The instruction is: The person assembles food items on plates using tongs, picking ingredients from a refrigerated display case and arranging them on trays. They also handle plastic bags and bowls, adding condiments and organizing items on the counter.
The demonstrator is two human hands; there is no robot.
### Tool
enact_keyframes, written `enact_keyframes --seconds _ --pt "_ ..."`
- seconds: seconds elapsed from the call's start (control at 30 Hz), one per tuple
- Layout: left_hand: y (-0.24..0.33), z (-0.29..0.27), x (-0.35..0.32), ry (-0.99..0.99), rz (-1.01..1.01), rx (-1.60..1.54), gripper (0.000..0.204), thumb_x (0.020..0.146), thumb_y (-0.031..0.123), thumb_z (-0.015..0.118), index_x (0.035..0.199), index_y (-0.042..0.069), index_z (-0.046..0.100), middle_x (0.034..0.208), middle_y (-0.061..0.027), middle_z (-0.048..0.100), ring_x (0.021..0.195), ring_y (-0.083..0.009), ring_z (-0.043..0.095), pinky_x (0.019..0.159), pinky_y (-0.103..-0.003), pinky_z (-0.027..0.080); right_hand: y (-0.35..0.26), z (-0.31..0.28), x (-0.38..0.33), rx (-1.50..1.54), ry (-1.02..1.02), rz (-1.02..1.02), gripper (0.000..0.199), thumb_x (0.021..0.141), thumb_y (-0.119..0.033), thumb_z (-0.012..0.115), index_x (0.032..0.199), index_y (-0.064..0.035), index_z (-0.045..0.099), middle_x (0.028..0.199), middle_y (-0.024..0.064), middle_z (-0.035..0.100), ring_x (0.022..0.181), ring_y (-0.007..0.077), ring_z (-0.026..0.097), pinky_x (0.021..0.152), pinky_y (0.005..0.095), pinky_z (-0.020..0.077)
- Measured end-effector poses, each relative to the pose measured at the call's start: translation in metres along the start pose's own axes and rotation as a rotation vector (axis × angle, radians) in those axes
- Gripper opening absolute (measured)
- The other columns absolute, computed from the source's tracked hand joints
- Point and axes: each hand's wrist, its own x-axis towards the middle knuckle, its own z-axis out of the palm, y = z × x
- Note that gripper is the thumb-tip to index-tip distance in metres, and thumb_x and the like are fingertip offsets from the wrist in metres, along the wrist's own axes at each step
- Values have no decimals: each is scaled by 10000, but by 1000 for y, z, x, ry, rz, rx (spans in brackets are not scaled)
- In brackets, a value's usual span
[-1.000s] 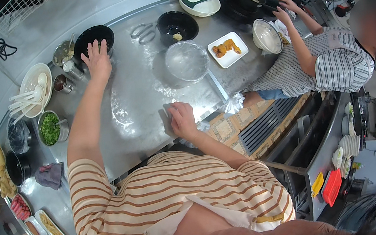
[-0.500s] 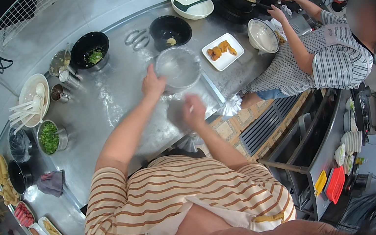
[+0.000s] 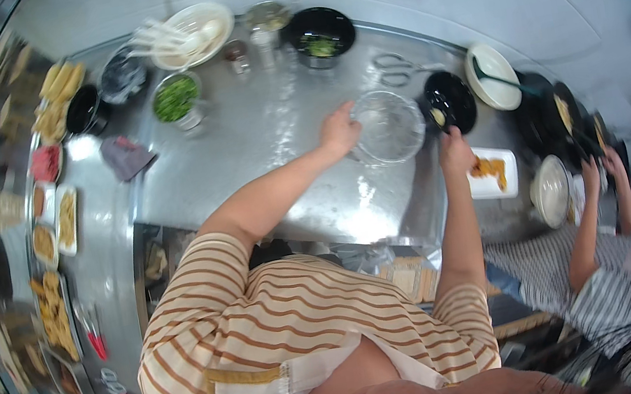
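My left hand point(image 3: 340, 131) is closed on the left rim of a clear, see-through bowl point(image 3: 387, 128) over the steel counter. My right hand point(image 3: 456, 152) pinches the near rim of a black bowl point(image 3: 451, 101), just right of the clear one. A small pale lump point(image 3: 438, 117) lies inside the black bowl. Close to my right wrist, a white rectangular dish point(image 3: 507, 186) holds browned pieces of food point(image 3: 487, 166). Scissors point(image 3: 394, 69) lie behind the clear bowl.
Along the back stand a black bowl with greens point(image 3: 320, 36), a white bowl of spoons point(image 3: 212, 26) and a white bowl with a green ladle point(image 3: 486, 60). Chopped greens point(image 3: 176, 97) fill a metal container at left. A co-worker point(image 3: 586, 268) works over pans at right.
My view has swung to the right. My right hand has gone from the counter's near side to the black bowl's rim. My left hand is still at the clear bowl.
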Motion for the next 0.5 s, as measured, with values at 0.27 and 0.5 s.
enact_keyframes --seconds 0.27,0.5 --pt "0 -59 -47 -168 -23 -405 263 818 188 624 1013 13 604 809 -117 651 780 -193 632 715 -307 489 -3 -12 -77 198 210 49 493 797 -206 607 1264 -200 449 826 129 654 707 311 631 638 421 485" --pt "83 -209 -139 -1189 654 -1149 127 846 104 576 858 -3 643 836 -104 621 768 -214 585 754 -393 394 -42 -6 -229 454 269 221 241 792 -134 570 1030 -134 608 822 130 637 696 324 612 633 414 481"
